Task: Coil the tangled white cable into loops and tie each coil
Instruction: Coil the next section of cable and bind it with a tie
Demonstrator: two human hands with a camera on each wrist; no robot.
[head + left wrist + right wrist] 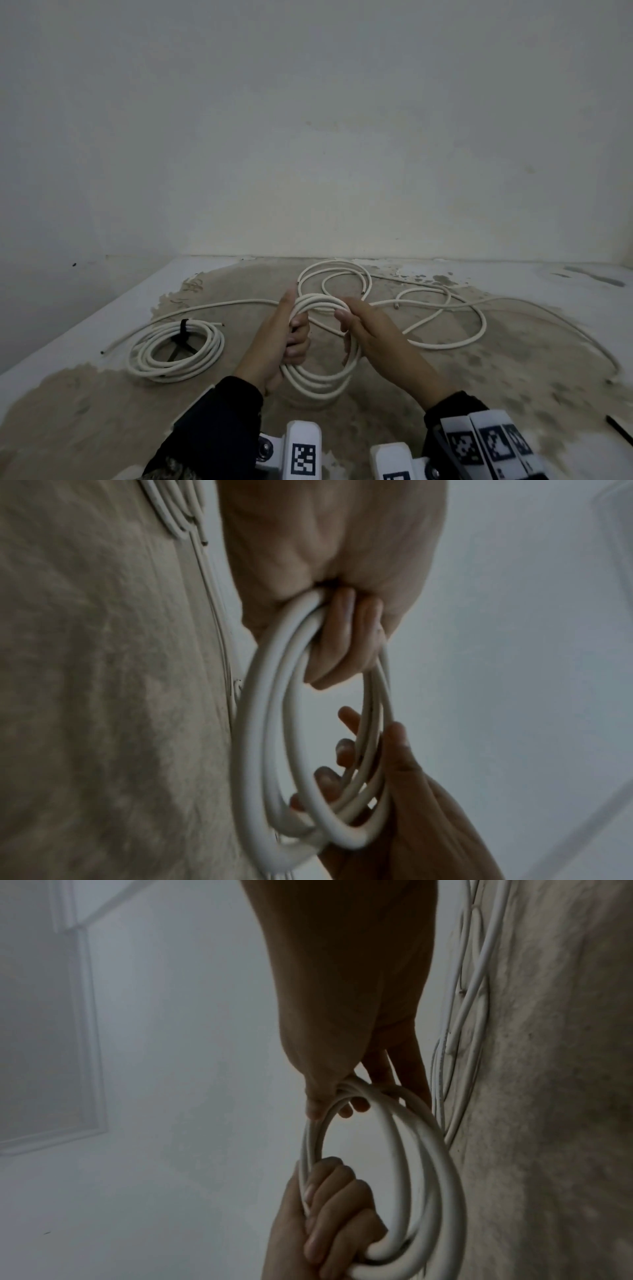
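Observation:
A coil of white cable (318,380) hangs between my two hands above the floor, made of several loops. My left hand (291,332) grips the coil's left side, fingers curled round the strands (346,637). My right hand (349,318) holds the right side, fingers hooked over the loops (342,1096). The coil (260,750) also fills both wrist views (411,1177). From the coil, loose tangled white cable (442,311) trails away over the floor to the back and right. A finished coil (176,356), tied with a black strap (184,330), lies on the floor at the left.
The floor (102,411) is sandy, patchy concrete with white painted margins. A plain white wall (308,137) stands close behind the cables. A thin black strip (620,430) lies at the right edge of the head view.

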